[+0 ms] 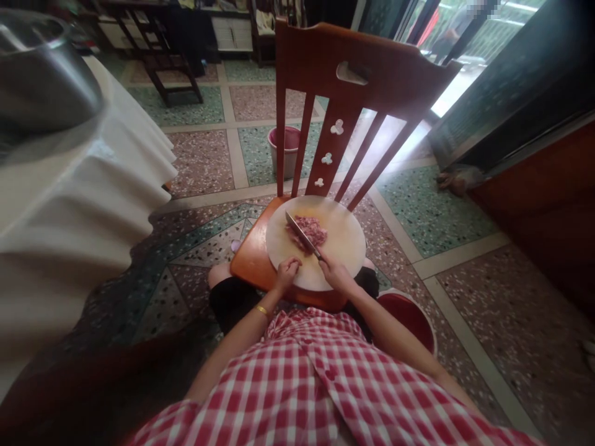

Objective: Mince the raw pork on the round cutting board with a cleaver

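My right hand (335, 272) is wrapped round the handle of a kitchen knife (301, 233). The blade lies across a pile of chopped raw meat (312, 231), pointing away and to the left. Under the meat is a round, pale cutting board (341, 248), set on the seat of a wooden chair (253, 253). At the board's near left rim rests my left hand (288, 272), its fingers curled in, close to the meat but apart from it. Whether anything is inside those fingers is hidden.
On my left stands a table with a white cloth (134, 179), bearing a large metal pot (51, 80). A red bucket (409, 319) is by my right leg. Beyond the chair's tall back (316, 62) is a bin (290, 139). A person (449, 40) is outside the doorway.
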`<action>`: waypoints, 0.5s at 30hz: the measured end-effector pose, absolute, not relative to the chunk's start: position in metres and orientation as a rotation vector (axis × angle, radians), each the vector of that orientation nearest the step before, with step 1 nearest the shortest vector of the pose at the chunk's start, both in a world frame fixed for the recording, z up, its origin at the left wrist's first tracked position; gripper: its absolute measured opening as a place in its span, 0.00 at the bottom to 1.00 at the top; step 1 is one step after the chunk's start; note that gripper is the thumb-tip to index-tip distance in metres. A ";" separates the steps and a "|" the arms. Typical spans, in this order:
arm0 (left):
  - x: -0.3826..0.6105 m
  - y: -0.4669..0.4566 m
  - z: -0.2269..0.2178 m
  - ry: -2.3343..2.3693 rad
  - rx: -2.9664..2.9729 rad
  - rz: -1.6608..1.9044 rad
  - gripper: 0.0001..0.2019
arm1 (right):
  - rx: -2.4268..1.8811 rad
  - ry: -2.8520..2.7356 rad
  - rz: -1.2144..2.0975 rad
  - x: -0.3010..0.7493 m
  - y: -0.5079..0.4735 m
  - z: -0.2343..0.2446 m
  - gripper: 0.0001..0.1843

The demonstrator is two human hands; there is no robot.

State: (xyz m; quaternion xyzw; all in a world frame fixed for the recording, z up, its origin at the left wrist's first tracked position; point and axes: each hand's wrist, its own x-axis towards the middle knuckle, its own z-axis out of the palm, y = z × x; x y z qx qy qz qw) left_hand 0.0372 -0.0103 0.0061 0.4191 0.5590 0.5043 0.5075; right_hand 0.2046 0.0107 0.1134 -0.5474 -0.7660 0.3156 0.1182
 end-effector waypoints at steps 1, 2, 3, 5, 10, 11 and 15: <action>0.037 -0.011 0.006 1.340 1.008 1.223 0.07 | -1.585 -2.238 0.918 0.205 0.011 0.115 0.25; 0.037 -0.011 0.005 1.334 1.006 1.228 0.07 | -1.540 -2.223 0.893 0.205 0.011 0.119 0.25; 0.037 -0.011 0.004 1.329 1.005 1.232 0.07 | -1.483 -2.203 0.857 0.204 0.011 0.123 0.25; 0.037 -0.011 0.002 1.335 1.001 1.242 0.07 | -1.395 -2.161 0.802 0.201 0.009 0.128 0.27; 0.037 -0.011 0.000 1.346 1.005 1.252 0.07 | -1.611 -2.256 0.892 0.198 0.007 0.113 0.26; 0.037 -0.011 0.000 1.343 1.005 1.252 0.07 | -1.642 -2.272 0.911 0.199 0.007 0.113 0.25; 0.037 -0.011 0.000 1.337 1.009 1.262 0.07 | -1.477 -2.226 0.858 0.202 0.004 0.125 0.26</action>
